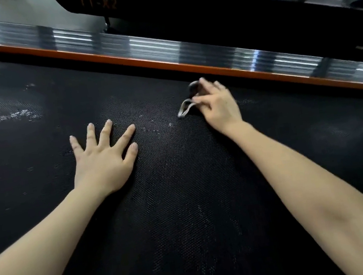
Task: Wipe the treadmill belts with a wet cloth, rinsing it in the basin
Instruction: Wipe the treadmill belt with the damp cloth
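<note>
Right now you are holding the cloth [192,87] on the belt [185,202], just beside the orange rail [116,57]. It is looking limp and light, likely soaked, so bunching it into a wad is probably giving the surest hold. Your right hand [218,104] is curling its blurred fingers round it, while your left hand [102,159] is lying flat on the belt, fingers spread

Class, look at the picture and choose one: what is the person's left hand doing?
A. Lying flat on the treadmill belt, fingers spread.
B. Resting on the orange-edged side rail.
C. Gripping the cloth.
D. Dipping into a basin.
A: the left hand lies flat with fingers spread on the black belt, while the right hand holds the cloth nearer the side rail.
</note>
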